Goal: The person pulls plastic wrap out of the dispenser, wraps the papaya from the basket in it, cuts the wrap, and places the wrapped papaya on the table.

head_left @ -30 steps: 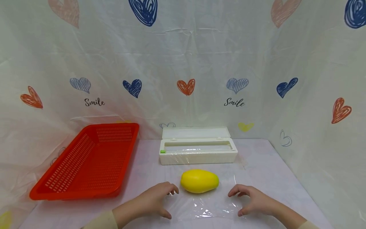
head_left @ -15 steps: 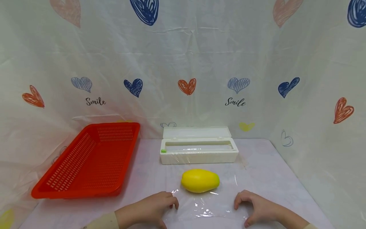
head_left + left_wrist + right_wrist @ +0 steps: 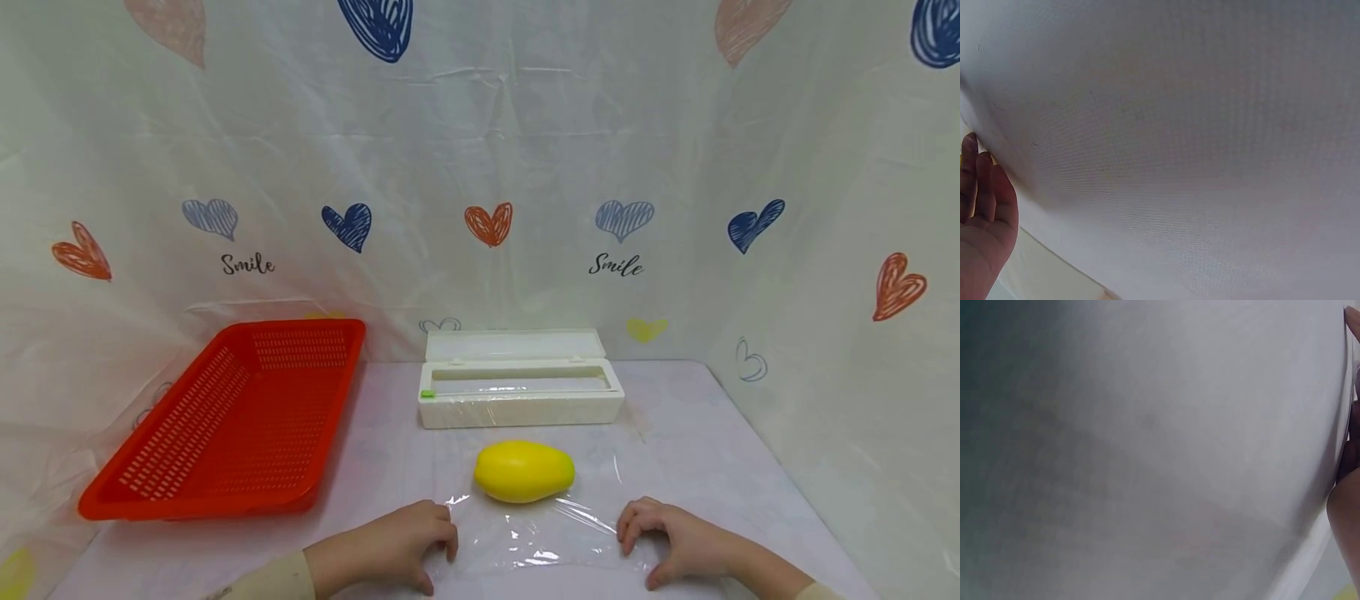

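We see a smooth, yellow, oval fruit [image 3: 524, 472] lying on its side on a sheet of clear, shiny plastic film [image 3: 536, 537], its greenish tip toward the right. The film spreads, creased and glinting, over a white-covered table [image 3: 697, 433] between the person's two bare hands. We find the left hand [image 3: 405, 542] at the film's left side, fingers bent, thumb well apart from them; the right hand [image 3: 678, 542] mirrors it at the right side, a wide gap between thumb and fingers. We cannot tell whether either touches the film, and neither touches the fruit. Just behind the fruit we see a long white plastic box [image 3: 521, 412], lid raised, a roll inside. Left of these we have a red, slotted, rectangular plastic basket [image 3: 195, 507], and behind everything a white, heart-printed backdrop [image 3: 555, 125].
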Motion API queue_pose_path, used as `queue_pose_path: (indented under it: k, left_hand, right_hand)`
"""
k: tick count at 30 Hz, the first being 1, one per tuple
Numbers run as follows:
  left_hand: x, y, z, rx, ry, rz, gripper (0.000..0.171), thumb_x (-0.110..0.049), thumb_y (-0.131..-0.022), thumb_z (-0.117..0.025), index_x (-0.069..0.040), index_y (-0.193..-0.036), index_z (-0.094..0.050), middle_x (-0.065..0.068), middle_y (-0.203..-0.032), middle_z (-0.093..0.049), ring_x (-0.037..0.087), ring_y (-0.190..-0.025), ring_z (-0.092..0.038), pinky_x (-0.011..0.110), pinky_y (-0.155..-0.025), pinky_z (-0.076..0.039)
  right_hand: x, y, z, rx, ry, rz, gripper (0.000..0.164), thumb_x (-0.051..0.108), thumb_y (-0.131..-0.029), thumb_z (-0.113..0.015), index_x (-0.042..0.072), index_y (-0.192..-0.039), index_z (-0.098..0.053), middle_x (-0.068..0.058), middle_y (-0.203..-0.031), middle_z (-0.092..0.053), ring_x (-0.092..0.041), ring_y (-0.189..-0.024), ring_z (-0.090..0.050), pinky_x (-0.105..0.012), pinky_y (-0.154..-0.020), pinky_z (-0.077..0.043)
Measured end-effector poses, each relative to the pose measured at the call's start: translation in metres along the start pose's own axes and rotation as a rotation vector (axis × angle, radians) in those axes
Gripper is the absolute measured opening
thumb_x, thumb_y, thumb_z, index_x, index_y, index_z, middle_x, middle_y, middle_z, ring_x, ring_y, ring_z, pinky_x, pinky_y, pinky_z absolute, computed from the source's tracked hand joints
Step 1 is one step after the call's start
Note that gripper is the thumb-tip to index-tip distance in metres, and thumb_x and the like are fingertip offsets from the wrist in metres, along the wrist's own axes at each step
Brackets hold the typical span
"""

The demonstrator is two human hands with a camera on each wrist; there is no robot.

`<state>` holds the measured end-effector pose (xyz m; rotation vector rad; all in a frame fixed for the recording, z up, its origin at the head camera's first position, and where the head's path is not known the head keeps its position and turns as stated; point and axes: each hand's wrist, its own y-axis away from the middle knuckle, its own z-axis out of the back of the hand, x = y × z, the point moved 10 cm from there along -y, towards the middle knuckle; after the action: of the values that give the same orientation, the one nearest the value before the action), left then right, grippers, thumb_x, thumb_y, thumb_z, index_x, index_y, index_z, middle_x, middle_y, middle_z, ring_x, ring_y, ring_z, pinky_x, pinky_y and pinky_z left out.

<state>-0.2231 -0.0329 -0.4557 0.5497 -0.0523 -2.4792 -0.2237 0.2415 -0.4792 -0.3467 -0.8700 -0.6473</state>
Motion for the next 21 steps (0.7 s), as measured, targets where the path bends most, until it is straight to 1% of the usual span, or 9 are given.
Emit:
queue_pose_path:
  k: [2,4,6,8,11,13,15,18,21]
  left_hand:
    - [0.0,0.0,0.001,-0.023,-0.037,-0.02,0.032,-0.018,-0.064,-0.09,-0.024,-0.083,-0.066,-0.017,-0.078,-0.042,-0.001,-0.076,-0.04,0.012,-0.073,-0.037]
    - [-0.001,-0.001,0.001,-0.032,-0.064,-0.031,0.03,-0.018,-0.064,-0.09,-0.023,-0.081,-0.066,-0.017,-0.076,-0.042,-0.001,-0.075,-0.039,0.012,-0.072,-0.035]
    - [-0.001,-0.002,0.001,-0.029,-0.085,-0.032,0.027,-0.018,-0.065,-0.089,-0.023,-0.079,-0.067,-0.017,-0.075,-0.042,0.0,-0.074,-0.039,0.012,-0.071,-0.034]
    - [0.0,-0.003,-0.001,-0.011,-0.089,-0.021,0.024,-0.018,-0.067,-0.088,-0.023,-0.078,-0.068,-0.017,-0.073,-0.042,0.0,-0.073,-0.039,0.012,-0.07,-0.034]
    - [0.002,-0.004,-0.002,0.005,-0.091,-0.005,0.02,-0.017,-0.069,-0.087,-0.023,-0.077,-0.07,-0.017,-0.07,-0.043,0.0,-0.07,-0.039,0.013,-0.068,-0.035]
    - [0.002,-0.004,-0.001,0.001,-0.1,-0.011,0.019,-0.014,-0.07,-0.086,-0.023,-0.076,-0.07,-0.017,-0.069,-0.043,0.0,-0.068,-0.039,0.012,-0.067,-0.035]
    - [0.002,-0.004,0.0,-0.021,-0.111,-0.031,0.018,-0.011,-0.071,-0.084,-0.022,-0.075,-0.07,-0.017,-0.067,-0.043,-0.001,-0.066,-0.039,0.012,-0.065,-0.034]
    - [-0.001,-0.002,0.003,-0.072,-0.138,-0.069,0.017,-0.008,-0.072,-0.081,-0.022,-0.071,-0.07,-0.017,-0.064,-0.045,-0.002,-0.062,-0.039,0.01,-0.063,-0.033]
    - [0.0,0.0,0.004,-0.096,-0.133,-0.075,0.017,-0.007,-0.073,-0.079,-0.022,-0.069,-0.07,-0.018,-0.062,-0.046,-0.002,-0.06,-0.039,0.009,-0.061,-0.032]
  right_hand:
    - [-0.003,0.0,0.0,0.009,-0.036,-0.04,0.026,0.024,-0.077,-0.081,0.023,-0.099,-0.069,0.005,-0.113,-0.061,-0.009,-0.107,-0.05,-0.017,-0.094,-0.036]
    - [-0.008,0.0,0.0,0.015,-0.064,-0.091,0.022,0.023,-0.078,-0.081,0.022,-0.097,-0.071,0.005,-0.112,-0.061,-0.009,-0.106,-0.051,-0.016,-0.093,-0.036]
    - [-0.011,0.0,0.001,0.014,-0.079,-0.125,0.019,0.023,-0.078,-0.081,0.022,-0.095,-0.072,0.006,-0.111,-0.062,-0.009,-0.105,-0.051,-0.016,-0.093,-0.036]
    - [-0.012,0.0,0.002,0.011,-0.079,-0.133,0.017,0.023,-0.079,-0.081,0.021,-0.093,-0.073,0.006,-0.11,-0.062,-0.009,-0.104,-0.052,-0.015,-0.093,-0.036]
    - [-0.011,-0.002,0.004,0.003,-0.064,-0.107,0.014,0.023,-0.079,-0.08,0.021,-0.091,-0.074,0.006,-0.109,-0.063,-0.01,-0.105,-0.052,-0.016,-0.093,-0.036]
    - [-0.01,-0.003,0.004,-0.002,-0.068,-0.091,0.01,0.022,-0.08,-0.08,0.019,-0.088,-0.074,0.005,-0.108,-0.063,-0.01,-0.104,-0.053,-0.016,-0.093,-0.036]
    - [-0.007,-0.003,0.005,-0.011,-0.071,-0.069,0.008,0.02,-0.08,-0.079,0.018,-0.086,-0.075,0.005,-0.106,-0.064,-0.011,-0.103,-0.054,-0.017,-0.092,-0.037]
    - [-0.003,-0.004,0.008,-0.033,-0.072,-0.028,0.006,0.017,-0.08,-0.079,0.015,-0.082,-0.074,0.003,-0.103,-0.066,-0.012,-0.1,-0.057,-0.018,-0.09,-0.039]
    - [0.004,-0.003,0.011,-0.06,-0.071,0.019,0.006,0.014,-0.079,-0.079,0.012,-0.081,-0.074,0.0,-0.1,-0.068,-0.014,-0.097,-0.06,-0.019,-0.088,-0.041]
